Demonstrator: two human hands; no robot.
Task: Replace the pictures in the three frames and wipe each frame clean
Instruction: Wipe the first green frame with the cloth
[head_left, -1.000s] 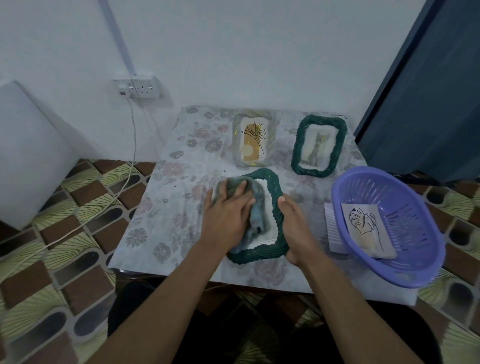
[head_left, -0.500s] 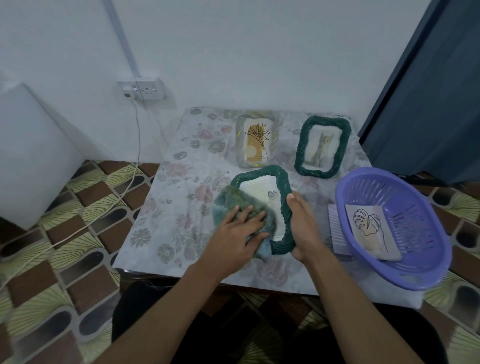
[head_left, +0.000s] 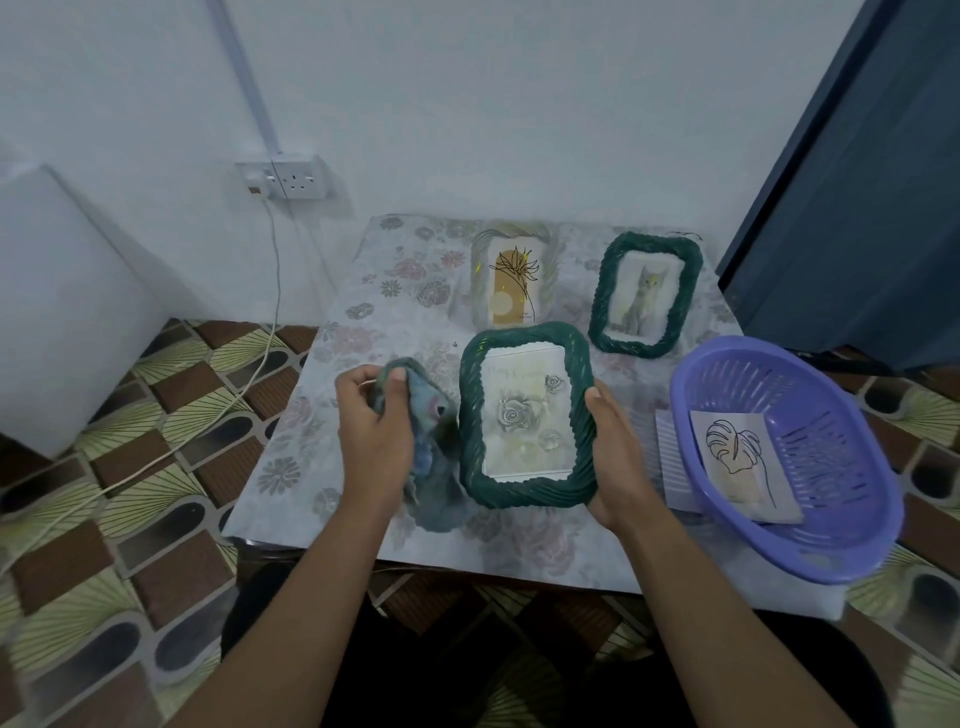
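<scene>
Gripping green frame (head_left: 525, 492) edge with right hand (head_left: 615, 457), left hand (head_left: 371, 441) clutching blurred, seemingly bluish cloth (head_left: 434, 467)

The cloth (head_left: 436, 488) has been taken off the near green frame (head_left: 530, 491) and is now held bunched just left of it, against the left rim. The left hand (head_left: 371, 431), pressed flat on the cloth over the glass a second ago, is now curled round it. The rose picture (head_left: 524, 415) (half covered before) is laid fully bare. The frame appears to have been tipped up towards the camera by the right hand (head_left: 615, 457), whose thumb is now hooked over the right rim.
</scene>
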